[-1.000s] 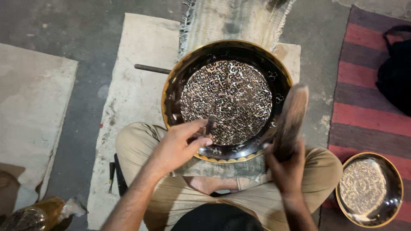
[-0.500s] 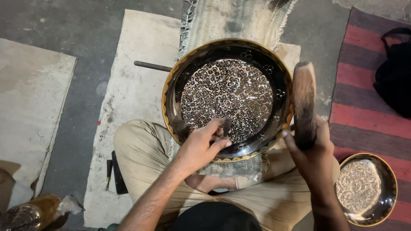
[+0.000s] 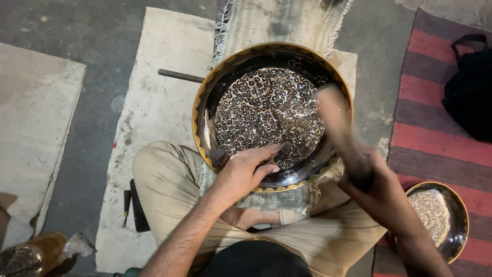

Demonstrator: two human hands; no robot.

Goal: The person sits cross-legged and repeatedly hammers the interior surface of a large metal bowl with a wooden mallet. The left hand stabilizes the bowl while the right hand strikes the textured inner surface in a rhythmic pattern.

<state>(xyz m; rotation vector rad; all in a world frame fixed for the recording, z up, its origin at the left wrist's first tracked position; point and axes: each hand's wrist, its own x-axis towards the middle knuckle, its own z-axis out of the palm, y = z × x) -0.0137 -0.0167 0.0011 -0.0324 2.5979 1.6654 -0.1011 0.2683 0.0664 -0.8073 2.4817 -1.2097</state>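
Note:
A large round metal tray [image 3: 205, 102] with a gold rim and a black and silver engraved pattern rests against my crossed legs. My left hand [image 3: 245, 172] lies on its near edge and pinches a thin dark chisel [image 3: 283, 152] against the pattern. My right hand [image 3: 382, 192] grips a wooden mallet [image 3: 335, 123], blurred with motion, its head over the tray just right of the chisel.
A smaller engraved bowl [image 3: 435, 218] sits on the red striped rug at the right. A black bag [image 3: 471, 92] lies at the far right. A metal rod [image 3: 179, 76] and small tools [image 3: 130, 202] lie on the beige mats at the left.
The mallet was raised upright beside the tray and has swung down and left toward the chisel. My left hand has stayed on the tray's near edge with the chisel.

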